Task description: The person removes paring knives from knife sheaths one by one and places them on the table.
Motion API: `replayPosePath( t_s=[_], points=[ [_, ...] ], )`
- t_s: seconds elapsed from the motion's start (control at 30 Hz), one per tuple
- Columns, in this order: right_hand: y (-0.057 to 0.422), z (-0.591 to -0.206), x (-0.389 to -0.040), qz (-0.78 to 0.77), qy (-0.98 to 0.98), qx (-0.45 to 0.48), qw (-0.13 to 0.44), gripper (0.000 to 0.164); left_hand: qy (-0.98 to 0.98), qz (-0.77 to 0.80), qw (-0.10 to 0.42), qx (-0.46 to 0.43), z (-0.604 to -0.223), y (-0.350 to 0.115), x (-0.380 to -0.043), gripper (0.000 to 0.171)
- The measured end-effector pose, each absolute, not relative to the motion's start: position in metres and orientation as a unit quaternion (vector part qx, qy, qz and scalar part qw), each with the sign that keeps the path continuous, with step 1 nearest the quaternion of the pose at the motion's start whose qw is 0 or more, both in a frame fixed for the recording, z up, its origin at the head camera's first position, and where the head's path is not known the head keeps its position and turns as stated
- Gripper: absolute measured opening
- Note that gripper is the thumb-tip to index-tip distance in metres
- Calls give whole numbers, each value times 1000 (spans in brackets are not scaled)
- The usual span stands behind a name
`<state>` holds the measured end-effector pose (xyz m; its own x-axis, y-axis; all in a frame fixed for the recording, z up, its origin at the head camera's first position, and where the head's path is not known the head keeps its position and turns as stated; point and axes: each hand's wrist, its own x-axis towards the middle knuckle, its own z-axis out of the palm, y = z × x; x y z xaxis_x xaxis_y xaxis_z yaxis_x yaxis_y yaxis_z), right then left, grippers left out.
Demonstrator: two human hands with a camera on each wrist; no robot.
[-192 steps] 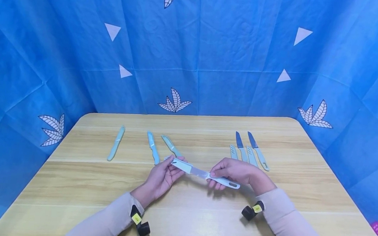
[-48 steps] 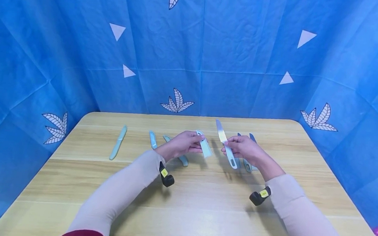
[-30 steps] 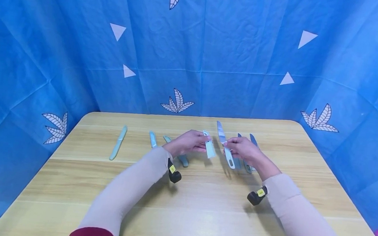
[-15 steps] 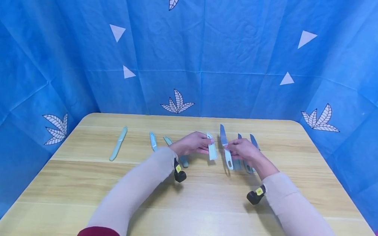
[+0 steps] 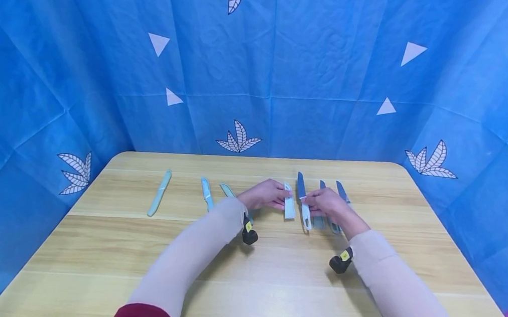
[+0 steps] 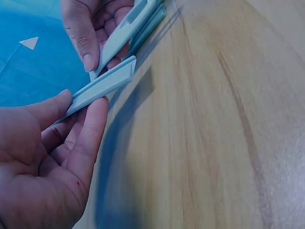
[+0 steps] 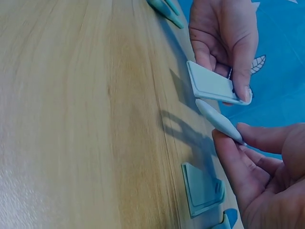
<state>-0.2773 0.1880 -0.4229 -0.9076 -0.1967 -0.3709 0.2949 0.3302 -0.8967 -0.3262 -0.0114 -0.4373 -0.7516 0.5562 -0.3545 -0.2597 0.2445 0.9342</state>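
My left hand (image 5: 269, 194) pinches a pale mint knife sheath (image 6: 102, 86) between thumb and fingers, its wide end pointing toward me. Just to its right, my right hand (image 5: 326, 203) pinches a knife by its pale handle (image 5: 306, 216), with the dark blade (image 5: 301, 184) pointing away. Sheath and knife are side by side above the table, and their shadows show beneath in the wrist views. Behind and under my right hand lie two bare knives, one with its blade (image 5: 343, 190) showing, and a loose sheath (image 7: 202, 188).
On the left of the wooden table (image 5: 92, 245) lies a sheathed knife (image 5: 159, 193). Nearer the middle is another sheathed knife (image 5: 206, 192), and a third (image 5: 227, 190) is partly hidden by my left arm. A blue patterned curtain (image 5: 333, 85) hangs round the table.
Earlier the sheath was on the blade; it is now off, one piece in each hand. Over the last second both hands have lowered slightly, and the left has moved right toward the knife.
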Motion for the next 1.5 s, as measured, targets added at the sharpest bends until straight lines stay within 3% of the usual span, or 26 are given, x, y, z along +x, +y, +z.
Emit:
replayPosePath(
  t_s=[0.3,0.5,1.03,1.5],
  points=[
    [186,-422,-277,-550,802,31,228,36,738,573,348,79,-440,-6,-327,17],
    [184,-424,-279,-543,806,31,232,32,754,555,344,76,-436,0,-324,17],
    [184,-424,-281,-497,839,51,217,22,908,345,218,92,-436,14,-315,24],
    [179,-416,-277,-396,900,45,178,18,940,253,196,120,-433,17,-308,32]
  ],
)
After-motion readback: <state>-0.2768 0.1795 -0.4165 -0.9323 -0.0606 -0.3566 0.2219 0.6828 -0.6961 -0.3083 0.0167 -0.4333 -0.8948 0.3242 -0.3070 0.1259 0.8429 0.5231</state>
